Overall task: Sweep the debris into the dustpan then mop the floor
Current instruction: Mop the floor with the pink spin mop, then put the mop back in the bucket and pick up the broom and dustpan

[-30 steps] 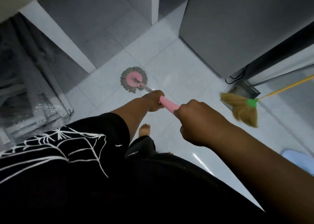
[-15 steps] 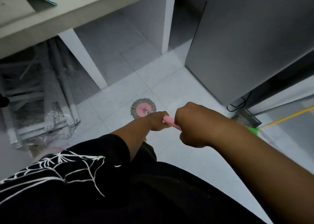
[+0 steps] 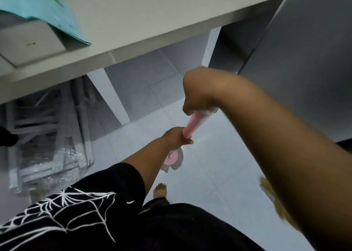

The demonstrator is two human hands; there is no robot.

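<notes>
White tile floor point(image 3: 219, 165), desk point(image 3: 152, 22) above. Left hand point(image 3: 176, 138) clenched low on pink mop handle point(image 3: 192, 122); mop head point(image 3: 173, 160) on tile just under its fingers. Right hand point(image 3: 200, 92) clenched on handle's top. Broom bristles point(image 3: 274, 197) behind right forearm.

The scene is dim and cool-toned, with soft, even light and no hard shadows. The space under the surface point(image 3: 152, 22) lies in deeper shade, and the folded frames point(image 3: 47, 136) stored below it are murky. The floor point(image 3: 219, 165) in front of the surface is the brightest part, showing a faint pale sheen beside the mop handle point(image 3: 192, 123). The handle is smeared by motion blur, and the right hand point(image 3: 200, 92) above it is soft. The surface's edge bows with wide-angle distortion, and items at its far left corner are blurred.
</notes>
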